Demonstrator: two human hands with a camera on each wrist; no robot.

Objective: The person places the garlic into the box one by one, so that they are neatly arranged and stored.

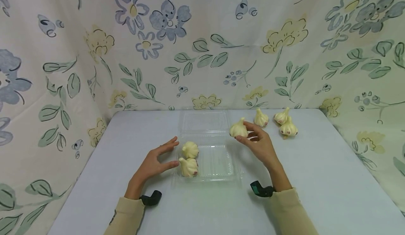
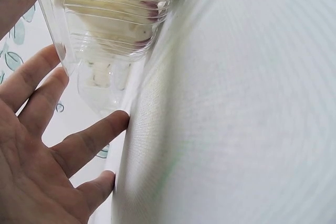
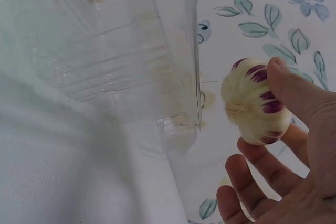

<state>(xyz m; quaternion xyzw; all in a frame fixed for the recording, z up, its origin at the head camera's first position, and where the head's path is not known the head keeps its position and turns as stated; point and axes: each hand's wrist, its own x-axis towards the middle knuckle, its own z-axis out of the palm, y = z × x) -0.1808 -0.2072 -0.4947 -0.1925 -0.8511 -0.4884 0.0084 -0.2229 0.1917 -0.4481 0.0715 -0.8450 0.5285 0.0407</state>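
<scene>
A garlic bulb [image 1: 238,128] is pinched between the thumb and fingers of my right hand [image 1: 260,144], raised near the right edge of a clear plastic clamshell box [image 1: 218,161]. In the right wrist view this garlic bulb [image 3: 254,102] shows purple streaks and its root end. Two more garlic bulbs, one behind [image 1: 190,150] and one in front [image 1: 188,167], sit along the left side inside the box. My left hand [image 1: 155,163] is beside the box's left wall with fingers spread. Its fingertips are right at the rim of the box [image 2: 113,45] in the left wrist view.
The box's lid [image 1: 205,122] lies folded back behind its base. At the back right of the white table [image 1: 316,178] stand a single garlic bulb [image 1: 261,118] and a touching pair of garlic bulbs [image 1: 288,127]. A flowered curtain [image 1: 202,45] closes off the back and sides.
</scene>
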